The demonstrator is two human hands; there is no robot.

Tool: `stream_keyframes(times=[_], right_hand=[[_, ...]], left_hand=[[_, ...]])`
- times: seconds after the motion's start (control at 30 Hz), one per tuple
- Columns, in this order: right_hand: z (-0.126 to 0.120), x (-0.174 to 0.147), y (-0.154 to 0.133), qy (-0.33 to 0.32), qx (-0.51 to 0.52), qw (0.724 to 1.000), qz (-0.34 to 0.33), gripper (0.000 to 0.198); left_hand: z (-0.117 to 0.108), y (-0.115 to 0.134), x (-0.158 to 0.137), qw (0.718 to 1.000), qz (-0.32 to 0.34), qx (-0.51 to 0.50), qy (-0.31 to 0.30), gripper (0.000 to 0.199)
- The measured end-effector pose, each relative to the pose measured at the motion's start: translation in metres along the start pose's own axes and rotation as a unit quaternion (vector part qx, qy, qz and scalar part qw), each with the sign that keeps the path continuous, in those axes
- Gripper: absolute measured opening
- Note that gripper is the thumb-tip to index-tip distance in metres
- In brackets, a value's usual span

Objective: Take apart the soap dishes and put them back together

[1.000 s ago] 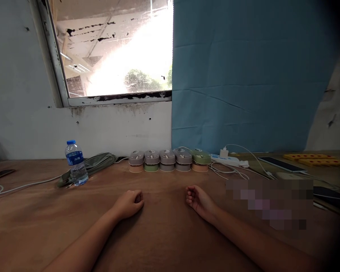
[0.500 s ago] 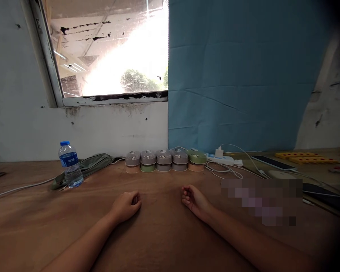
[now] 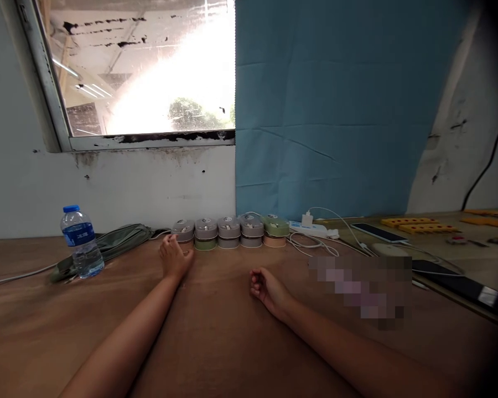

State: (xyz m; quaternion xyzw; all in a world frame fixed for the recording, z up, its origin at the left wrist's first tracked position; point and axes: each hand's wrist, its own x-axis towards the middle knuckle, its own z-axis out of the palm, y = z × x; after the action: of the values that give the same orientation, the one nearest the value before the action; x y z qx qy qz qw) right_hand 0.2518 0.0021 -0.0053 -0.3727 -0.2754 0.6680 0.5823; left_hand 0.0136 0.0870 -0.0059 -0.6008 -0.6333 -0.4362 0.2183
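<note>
A row of several small rounded lidded boxes stands against the wall on the brown wooden table. At the left end is a box with a grey lid and a peach base. My left hand is at its front left with fingers apart; whether they touch it I cannot tell. Beside it stand a grey-lidded box with a green base and grey boxes. The right end has a green-lidded box with a peach base. My right hand rests on the table, fingers curled in, with nothing visible in them.
On the left, a water bottle stands before a grey-green cloth bag. To the right lie a power strip with white cables, a phone, yellow perforated bars, a dark device and a blurred-out patch.
My left hand has moved forward to the leftmost box, and its fingers have spread. My right hand keeps its curled pose on the table. The view has turned slightly right.
</note>
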Motion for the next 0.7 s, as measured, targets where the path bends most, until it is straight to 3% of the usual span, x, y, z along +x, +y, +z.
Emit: stream_keyframes(times=[0.13,0.33,0.53,0.7], right_hand=[[0.0,-0.002,0.001,-0.015,-0.022,1.0,-0.004,0.016],[-0.001,-0.003,0.003,-0.032,-0.041,0.999,-0.011,0.013],[-0.001,-0.001,0.003,-0.035,-0.044,0.998,-0.012,0.012],[-0.002,-0.001,0.002,-0.039,-0.047,0.998,-0.007,0.012]], left_hand=[[0.022,-0.008,0.015,0.996,-0.086,-0.003,-0.005,0.072],[0.038,-0.015,0.026,0.992,-0.114,-0.023,-0.054,0.074],[0.039,-0.017,0.031,0.99,-0.116,-0.037,-0.074,0.062],[0.03,-0.019,0.031,0.986,-0.155,-0.058,-0.034,0.06]])
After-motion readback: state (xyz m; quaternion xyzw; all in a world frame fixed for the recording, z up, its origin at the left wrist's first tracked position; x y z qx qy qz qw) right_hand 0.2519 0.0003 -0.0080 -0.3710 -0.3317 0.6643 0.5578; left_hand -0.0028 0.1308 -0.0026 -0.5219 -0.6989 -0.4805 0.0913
